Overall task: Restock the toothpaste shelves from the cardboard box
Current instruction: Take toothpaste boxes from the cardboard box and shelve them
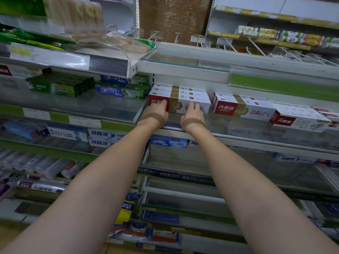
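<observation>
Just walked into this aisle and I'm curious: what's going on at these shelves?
A person is restocking toothpaste. Both hands, left hand and right hand, are against the front of a stack of red-and-white toothpaste boxes on the shelf. More of the same boxes sit to the right. No cardboard box is in view.

I count two hands: my left hand (157, 114) and my right hand (192, 116), both at the twelve o'clock stack of red-and-white toothpaste boxes (180, 97), which shows three layers from the front. Toward two o'clock I see two more groups of the same red-and-white boxes (244, 107), though how many boxes are in each I cannot tell. At ten o'clock I count two blue-and-green Crest boxes (120, 91) and one block of green boxes (60, 87). At nine o'clock, lower down, two blue-and-white boxes (102, 138) lie stacked
</observation>
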The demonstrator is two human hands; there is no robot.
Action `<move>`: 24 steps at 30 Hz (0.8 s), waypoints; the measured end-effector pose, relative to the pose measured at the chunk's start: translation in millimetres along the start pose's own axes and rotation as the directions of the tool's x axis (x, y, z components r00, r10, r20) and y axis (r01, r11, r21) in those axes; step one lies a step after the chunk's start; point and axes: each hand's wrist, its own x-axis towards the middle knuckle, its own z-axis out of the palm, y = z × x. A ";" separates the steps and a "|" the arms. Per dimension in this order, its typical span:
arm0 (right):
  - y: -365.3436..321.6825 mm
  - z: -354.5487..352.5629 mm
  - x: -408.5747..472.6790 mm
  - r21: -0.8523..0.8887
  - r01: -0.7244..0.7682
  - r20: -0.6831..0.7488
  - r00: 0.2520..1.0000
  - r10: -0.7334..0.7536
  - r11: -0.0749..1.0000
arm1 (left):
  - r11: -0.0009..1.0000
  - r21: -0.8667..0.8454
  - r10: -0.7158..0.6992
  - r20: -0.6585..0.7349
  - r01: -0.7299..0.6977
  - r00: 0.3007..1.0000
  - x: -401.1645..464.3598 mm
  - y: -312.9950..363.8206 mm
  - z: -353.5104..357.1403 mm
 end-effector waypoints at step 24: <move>58.0 89.0 -181.7 0.511 0.147 -0.092 0.989 -0.116 0.847 | 0.882 -0.470 -0.104 -0.168 0.013 0.980 -177.7 -27.2 108.1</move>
